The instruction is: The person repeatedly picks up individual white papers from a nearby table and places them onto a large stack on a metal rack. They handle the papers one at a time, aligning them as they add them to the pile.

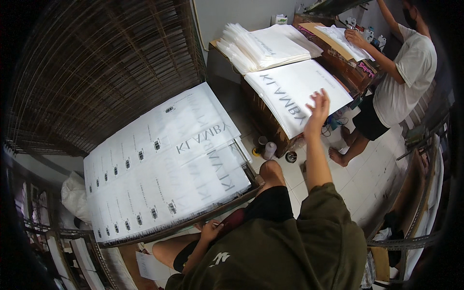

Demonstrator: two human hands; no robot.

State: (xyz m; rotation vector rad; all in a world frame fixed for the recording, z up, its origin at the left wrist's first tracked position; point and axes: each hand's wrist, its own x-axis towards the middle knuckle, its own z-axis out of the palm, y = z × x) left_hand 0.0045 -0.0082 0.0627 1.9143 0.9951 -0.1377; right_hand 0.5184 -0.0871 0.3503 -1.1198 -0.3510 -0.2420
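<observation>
My right hand (318, 108) is raised over the near edge of a stack of printed white sheets (333, 89) on a wooden table. Its fingers are apart and hold nothing; whether they touch the top sheet I cannot tell. My left hand (211, 230) stays low by my lap, beside the edge of a rack. Its fingers are curled together, and what they hold, if anything, does not show. On the rack, translucent white printed sheets (166, 140) lie overlapping in rows, with dark lettering and small black marks.
A thicker pile of white sheets (278, 46) sits at the table's back. Wire-mesh racks (106, 63) tilt up at the far left. Bottles (269, 151) stand on the tiled floor. At right, a co-worker (406, 72) handles white material on a board. A white sack (75, 195) leans at left.
</observation>
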